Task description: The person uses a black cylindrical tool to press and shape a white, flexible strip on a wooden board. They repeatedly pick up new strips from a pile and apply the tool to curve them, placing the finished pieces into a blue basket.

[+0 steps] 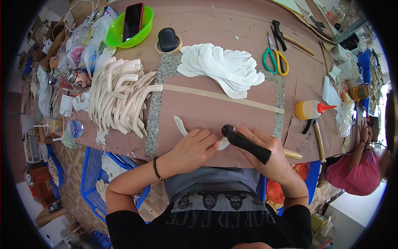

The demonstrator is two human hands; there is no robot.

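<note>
Right hand (274, 152) is clamping a black-headed hammer (249, 145), lower centre of the frame
Just left of it, the left hand (195, 148) is partly covering a curved white strip (180, 125), its grip hidden

Even, fairly bright light covers my counter (224, 25), shadows soft; white glare shows well to its right, its edges bow, and black rings the view.

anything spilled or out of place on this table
No spill stands out. One mild oddity: the phone sits in the green bowl toward the far left of the table, an unusual spot, though perhaps deliberate.
</note>
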